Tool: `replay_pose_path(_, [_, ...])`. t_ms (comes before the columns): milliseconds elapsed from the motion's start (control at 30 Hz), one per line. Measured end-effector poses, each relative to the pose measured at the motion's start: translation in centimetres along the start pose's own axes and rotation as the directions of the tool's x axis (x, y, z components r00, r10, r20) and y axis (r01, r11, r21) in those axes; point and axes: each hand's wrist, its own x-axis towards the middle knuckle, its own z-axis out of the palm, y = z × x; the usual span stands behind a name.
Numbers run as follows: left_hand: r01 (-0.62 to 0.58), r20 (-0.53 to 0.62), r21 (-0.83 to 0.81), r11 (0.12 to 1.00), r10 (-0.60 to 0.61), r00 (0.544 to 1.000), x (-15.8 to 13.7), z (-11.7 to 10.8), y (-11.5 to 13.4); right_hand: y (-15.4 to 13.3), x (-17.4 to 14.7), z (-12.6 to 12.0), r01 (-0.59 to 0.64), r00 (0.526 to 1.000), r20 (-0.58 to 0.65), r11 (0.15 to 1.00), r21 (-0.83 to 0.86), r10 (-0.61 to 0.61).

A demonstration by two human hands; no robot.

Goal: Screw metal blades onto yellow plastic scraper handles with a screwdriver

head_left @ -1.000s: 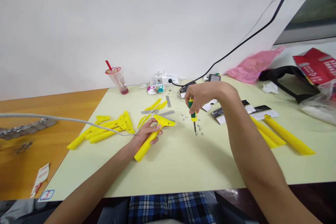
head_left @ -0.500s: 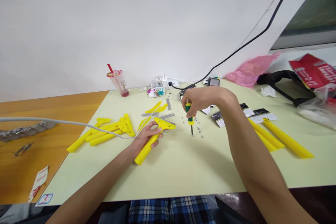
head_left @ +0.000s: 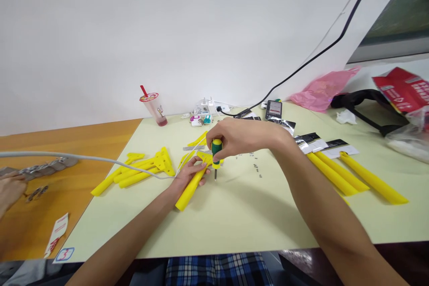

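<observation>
My left hand [head_left: 189, 173] is wrapped round the handle of a yellow scraper [head_left: 189, 192], which lies tilted with its wide head pointing away from me. My right hand [head_left: 231, 136] grips a green and yellow screwdriver [head_left: 217, 147] that points straight down. Its tip is just right of the scraper, with a tiny bit of metal at the end, probably a screw. The screwdriver and fingers cover part of the scraper's head. Several small screws [head_left: 256, 167] lie on the pale table to the right. Behind the scraper are more yellow parts [head_left: 198, 139] and a grey blade [head_left: 193, 148].
Several yellow scrapers [head_left: 144, 170] lie at left, under a white cable [head_left: 110, 159]. Yellow handles with black cards [head_left: 372, 178] lie at right. A cup [head_left: 156, 109], a power strip [head_left: 206, 107] and a phone [head_left: 274, 109] stand at the back. Another person's hand [head_left: 11, 190] is at far left.
My right hand has brought the screwdriver leftward from among the screws to beside the scraper in my left hand. Another person's hand has come into view at far left.
</observation>
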Motion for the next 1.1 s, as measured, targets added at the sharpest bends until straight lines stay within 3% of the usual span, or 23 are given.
replay_pose_path(467, [0.019,-0.037,-0.087,0.996,-0.022,0.999,0.32,-0.54,-0.58,-0.34,-0.38,-0.45,0.028,0.989,-0.146,0.999,0.028,-0.024])
replay_pose_path(1100, [0.055,-0.043,-0.102,0.993,-0.059,0.997,0.31,-0.25,-0.37,0.24,-0.23,-0.29,0.004,0.992,-0.128,1.000,0.001,-0.004])
